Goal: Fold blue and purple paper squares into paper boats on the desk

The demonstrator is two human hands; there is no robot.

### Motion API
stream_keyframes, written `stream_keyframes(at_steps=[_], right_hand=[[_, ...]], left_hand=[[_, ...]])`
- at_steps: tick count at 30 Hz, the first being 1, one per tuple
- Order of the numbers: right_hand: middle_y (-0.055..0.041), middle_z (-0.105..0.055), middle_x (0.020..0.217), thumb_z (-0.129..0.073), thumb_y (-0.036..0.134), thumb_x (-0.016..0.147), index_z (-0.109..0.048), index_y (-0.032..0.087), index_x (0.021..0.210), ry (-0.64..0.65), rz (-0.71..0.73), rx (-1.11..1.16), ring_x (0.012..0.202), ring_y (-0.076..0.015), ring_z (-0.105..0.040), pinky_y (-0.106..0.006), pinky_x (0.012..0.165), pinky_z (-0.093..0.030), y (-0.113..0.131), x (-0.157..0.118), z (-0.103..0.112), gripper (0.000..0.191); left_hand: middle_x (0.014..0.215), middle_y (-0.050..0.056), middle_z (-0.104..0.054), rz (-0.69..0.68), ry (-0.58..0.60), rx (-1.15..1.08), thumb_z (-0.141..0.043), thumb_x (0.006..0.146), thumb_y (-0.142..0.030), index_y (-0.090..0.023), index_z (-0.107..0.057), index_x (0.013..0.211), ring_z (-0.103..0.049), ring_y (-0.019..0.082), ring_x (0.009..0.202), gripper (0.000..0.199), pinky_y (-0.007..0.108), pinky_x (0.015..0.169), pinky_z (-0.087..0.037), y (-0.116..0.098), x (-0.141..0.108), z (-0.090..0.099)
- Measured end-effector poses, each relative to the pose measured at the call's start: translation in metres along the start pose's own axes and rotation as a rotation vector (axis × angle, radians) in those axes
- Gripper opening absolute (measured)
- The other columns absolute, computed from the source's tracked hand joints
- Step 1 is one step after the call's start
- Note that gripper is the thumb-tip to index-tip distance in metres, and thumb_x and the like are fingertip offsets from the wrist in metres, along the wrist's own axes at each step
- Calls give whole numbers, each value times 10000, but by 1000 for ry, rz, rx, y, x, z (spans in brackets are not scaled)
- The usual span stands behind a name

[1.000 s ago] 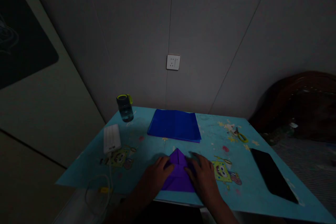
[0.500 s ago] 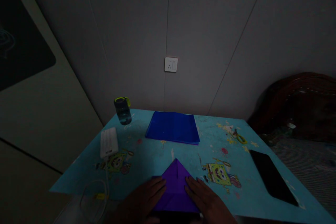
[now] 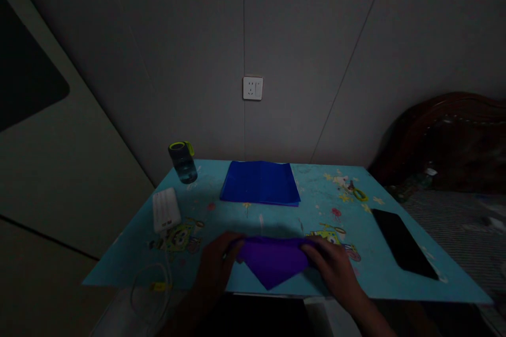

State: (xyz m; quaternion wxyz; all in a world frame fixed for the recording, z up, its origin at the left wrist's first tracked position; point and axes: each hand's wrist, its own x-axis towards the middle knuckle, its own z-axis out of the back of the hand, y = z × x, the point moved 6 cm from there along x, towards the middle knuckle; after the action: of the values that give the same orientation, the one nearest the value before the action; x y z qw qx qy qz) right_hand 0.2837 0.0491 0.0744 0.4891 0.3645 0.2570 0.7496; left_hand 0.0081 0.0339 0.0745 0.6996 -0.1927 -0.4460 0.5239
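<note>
A folded sheet of purple paper (image 3: 272, 262) is held between my two hands near the table's front edge, its pointed corner toward me. My left hand (image 3: 221, 259) pinches its left end, thumb in front and fingers behind. At the right end, my right hand (image 3: 326, 259) grips it in the same manner. The fingers behind the paper are partly hidden. Beyond my hands lies a stack of blue paper (image 3: 260, 182) on the table.
On the table's left stand a water bottle (image 3: 183, 162) and a white power bank (image 3: 166, 210) with a cable (image 3: 168, 268). To the right lie scissors with yellow handles (image 3: 359, 194) and a black phone (image 3: 404, 243). A wall socket (image 3: 253, 88) is above the table (image 3: 276, 224).
The purple paper's point has turned from away from me to toward me. My hands have gone from lying flat on it to gripping its two ends, a little farther from me.
</note>
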Motion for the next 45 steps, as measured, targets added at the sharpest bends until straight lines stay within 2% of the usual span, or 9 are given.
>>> stream_keyframes(at_steps=[4, 12, 17, 21, 24, 28, 33, 43, 45], right_hand=[[-41, -728, 884, -544, 435, 923, -655, 198, 1048, 26, -97, 99, 754, -206, -676, -300, 666, -559, -13, 32, -10, 290], [-97, -697, 1183, -472, 127, 895, -726, 231, 1033, 165, 265, -152, 1148, -243, -616, -477, 982, -489, -37, 29, -43, 307], [-72, -510, 1456, -504, 48, 823, -681, 270, 1200, 195, 346, -457, 1360, -290, -425, -570, 1081, -379, -26, 15, -40, 472], [-109, -289, 1583, -520, 52, 748, -534, 172, 1380, 241, 347, -535, 1452, -320, -262, -596, 1171, -222, -1, 2, -54, 644], [-176, -304, 1562, -524, 143, 824, -373, 61, 1475, 333, 362, -514, 1458, -290, -261, -510, 1191, -255, 16, -8, -77, 673], [-170, -363, 1532, -485, 341, 962, -373, 102, 1483, 319, 249, -516, 1411, -279, -368, -488, 1155, -345, 10, -14, -81, 584], [-121, -517, 1440, -443, 263, 992, -504, 162, 1402, 228, 183, -602, 1340, -274, -477, -548, 1133, -356, -13, -18, -55, 426], [-121, -586, 1376, -630, 442, 895, -481, 183, 1412, 253, 440, -705, 1244, -292, -559, -546, 1121, -364, -3, -47, -42, 597], [-110, -637, 1306, -617, 397, 914, -507, 186, 1386, 214, 530, -716, 1185, -278, -597, -514, 1078, -414, -3, -60, -42, 528]], left_hand=[[926, 44, -723, 141, -15, -78, -500, 924, -288, -180, -657, 1012, -690, 184, 857, 210, 308, 789, -559, 16, 32, -11], [1096, 80, -698, -174, 219, 297, -450, 895, -92, -186, -686, 1007, -607, 218, 1089, 278, 423, 966, -495, 54, 23, -29], [1386, 102, -575, -408, 412, 558, -401, 912, -48, -166, -542, 1331, -458, 241, 1336, 457, 497, 1155, -287, 30, -1, -46], [1546, 150, -365, -461, 568, 488, -541, 896, -305, -133, -367, 1469, -302, 290, 1440, 623, 484, 1188, -229, -1, -16, -68], [1585, 163, -271, -433, 611, 426, -589, 854, -498, -107, -251, 1515, -214, 304, 1472, 839, 471, 1198, -217, -9, -21, -77], [1583, 152, -279, -378, 608, 398, -494, 933, -470, -135, -240, 1521, -241, 270, 1467, 723, 461, 1193, -250, 6, -21, -68], [1554, 140, -352, -333, 538, 448, -465, 962, -347, -164, -287, 1504, -305, 256, 1444, 599, 466, 1163, -323, 28, -21, -45], [1553, 149, -350, -401, 498, 524, -627, 846, -470, -147, -247, 1521, -344, 326, 1412, 839, 506, 1131, -373, 13, -61, -40], [1497, 120, -451, -455, 480, 567, -596, 890, -361, -167, -306, 1498, -426, 290, 1361, 701, 466, 1100, -420, 11, -73, -36]])
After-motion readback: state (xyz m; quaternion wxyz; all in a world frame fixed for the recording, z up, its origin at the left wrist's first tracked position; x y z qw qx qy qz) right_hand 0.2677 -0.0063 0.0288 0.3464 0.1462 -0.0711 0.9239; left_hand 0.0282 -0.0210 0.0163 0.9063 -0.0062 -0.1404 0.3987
